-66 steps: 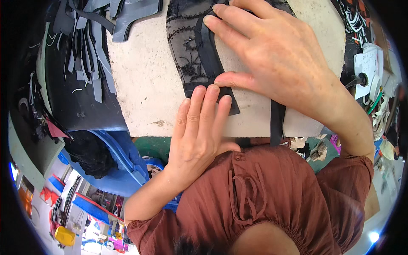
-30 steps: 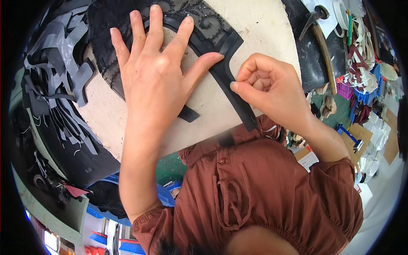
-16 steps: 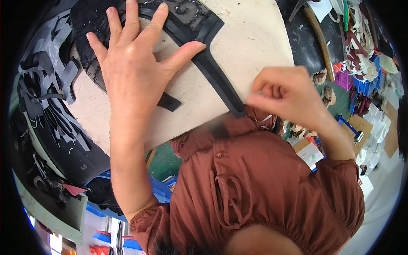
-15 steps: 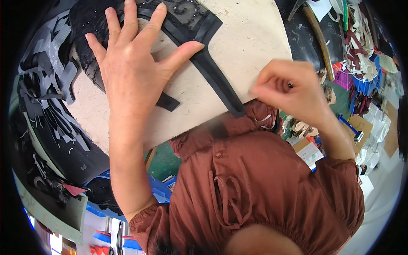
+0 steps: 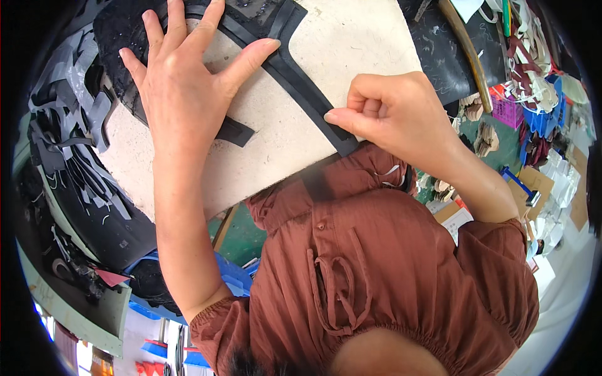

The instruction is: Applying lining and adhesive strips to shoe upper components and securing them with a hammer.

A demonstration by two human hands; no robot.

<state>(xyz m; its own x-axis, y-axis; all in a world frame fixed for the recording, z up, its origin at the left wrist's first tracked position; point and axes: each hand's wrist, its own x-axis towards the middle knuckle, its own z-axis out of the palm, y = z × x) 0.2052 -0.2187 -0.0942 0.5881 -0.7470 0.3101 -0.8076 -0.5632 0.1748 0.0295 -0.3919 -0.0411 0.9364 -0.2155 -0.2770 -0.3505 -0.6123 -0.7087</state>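
Observation:
A black shoe-upper-like piece (image 5: 248, 14), with a lacy patterned area and long smooth straps, lies over a pale board at the top of the view. Spread across its left part, my left hand (image 5: 182, 84) is open, its thumb tip touching the top of the long black strap (image 5: 301, 81). My right hand (image 5: 398, 113) is closed at that strap's lower part, with the thumb tip against its edge and the fingers curled. The strap's end shows below the thumb. A shorter black strap end (image 5: 236, 132) sticks out beside my left wrist.
The pale board (image 5: 263, 169) reaches close to my body. Dark cut strips (image 5: 75, 106) are heaped at its left. A curved wooden stick (image 5: 467, 47) lies on a black surface at the right, near a purple basket (image 5: 506, 109) and a blue container (image 5: 544, 113).
My right hand has moved left and onto the lower part of the long strap. My left hand stays spread on the black piece; hand, piece and board all appear slightly further up and left.

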